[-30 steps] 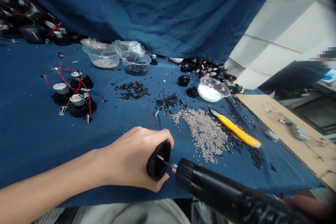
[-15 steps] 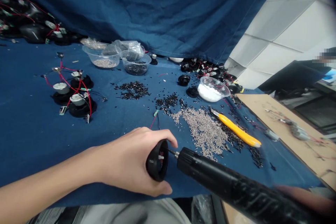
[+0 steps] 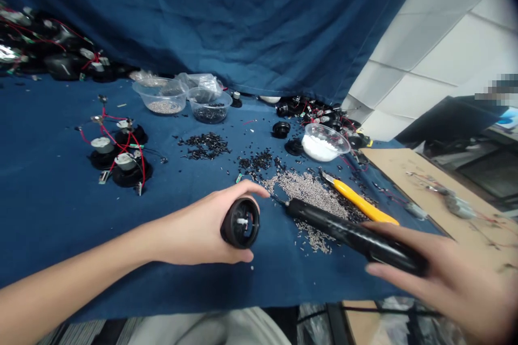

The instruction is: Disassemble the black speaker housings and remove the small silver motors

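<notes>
My left hand grips a round black housing above the blue cloth, its open face turned toward me with a small white part inside. My right hand rests on the rear end of a black electric screwdriver, fingers spread over it. The screwdriver lies across a heap of small silver screws, its bit pointing left, clear of the housing.
A yellow utility knife lies right of the screws. Piles of black screws, clear bowls, a bowl of white pellets and wired black motor units sit on the blue cloth. A cardboard sheet lies at right.
The screwdriver bit came out of the housing, and the tool moved right and down onto the silver screws. My right hand loosened over it. The left hand turned the housing's opening toward me.
</notes>
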`<state>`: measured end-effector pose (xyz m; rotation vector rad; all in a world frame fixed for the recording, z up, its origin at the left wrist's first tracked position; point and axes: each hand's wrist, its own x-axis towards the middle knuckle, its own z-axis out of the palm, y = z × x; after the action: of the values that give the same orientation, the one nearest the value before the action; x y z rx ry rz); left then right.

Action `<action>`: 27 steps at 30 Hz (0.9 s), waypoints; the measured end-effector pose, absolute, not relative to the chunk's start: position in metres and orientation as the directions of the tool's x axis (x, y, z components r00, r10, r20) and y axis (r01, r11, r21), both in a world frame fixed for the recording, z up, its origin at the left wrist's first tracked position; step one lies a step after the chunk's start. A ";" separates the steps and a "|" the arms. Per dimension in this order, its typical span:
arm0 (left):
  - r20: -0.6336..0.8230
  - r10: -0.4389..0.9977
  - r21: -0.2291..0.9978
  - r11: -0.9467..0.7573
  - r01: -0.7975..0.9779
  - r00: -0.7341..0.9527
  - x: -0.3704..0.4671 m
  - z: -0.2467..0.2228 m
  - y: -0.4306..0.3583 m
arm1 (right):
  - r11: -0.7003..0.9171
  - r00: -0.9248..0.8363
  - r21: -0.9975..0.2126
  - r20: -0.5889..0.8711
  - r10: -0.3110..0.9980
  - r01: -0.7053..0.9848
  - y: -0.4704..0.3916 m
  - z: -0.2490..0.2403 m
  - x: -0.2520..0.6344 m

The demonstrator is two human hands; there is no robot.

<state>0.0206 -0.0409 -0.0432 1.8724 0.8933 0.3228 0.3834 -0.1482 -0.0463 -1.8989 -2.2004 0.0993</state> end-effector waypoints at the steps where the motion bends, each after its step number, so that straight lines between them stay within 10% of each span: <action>1: -0.150 0.709 0.863 -0.246 0.441 0.689 0.020 -0.043 -0.040 | 0.175 -0.166 -0.232 0.056 0.984 0.957 -0.137 -0.051 0.383; 8: -0.102 0.735 0.689 -0.435 0.581 0.671 0.032 -0.047 -0.031 | 0.345 -0.187 -0.413 0.375 0.908 0.843 -0.100 -0.063 0.307; 14: -0.064 0.657 0.568 -0.595 0.569 0.751 0.052 -0.039 -0.026 | 0.127 -0.324 -0.968 0.052 0.945 0.215 -0.075 -0.075 0.222; 19: 0.086 0.727 0.479 -0.630 0.612 0.681 0.040 -0.015 -0.030 | 0.024 -0.186 -0.985 0.057 0.981 -0.173 -0.065 -0.080 0.223; 27: 0.151 0.564 0.329 -0.803 0.497 0.812 0.032 -0.005 -0.049 | 0.206 -0.166 -0.944 0.253 0.953 -0.257 -0.079 -0.074 0.224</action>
<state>0.0316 -0.0493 -0.0054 2.7234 0.8139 0.3510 0.2242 -0.0788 -0.0741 -0.7616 -1.2701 1.2756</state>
